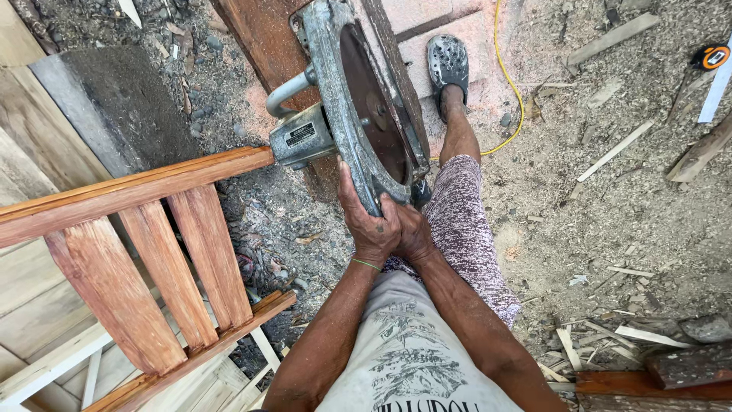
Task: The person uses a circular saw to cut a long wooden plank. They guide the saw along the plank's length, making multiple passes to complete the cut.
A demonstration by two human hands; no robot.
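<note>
Both hands are gripping a circular saw at its near end, just above frame centre. The left hand is clasping the edge of the grey metal base plate, fingers wrapped over the rim; a thin green band is sitting on that wrist. The right hand is pressing in beside it at 3 o'clock, touching the left & closing on the same edge from the blade side. The saw is tilting on its side, running up toward 12 o'clock, w/ the rusty brown blade facing right and the motor housing w/ curved handle sticking out at 9 o'clock.

A reddish wooden slatted frame is leaning at 8 o'clock from the hands, its top rail ending just beside the motor housing. The person's right leg in patterned shorts is stretching up toward 1 o'clock, foot in a grey clog on sawdust-covered ground. A yellow cord is running past the clog at 1 o'clock. A tape measure is lying far off at 2 o'clock, wood offcuts scattered between
</note>
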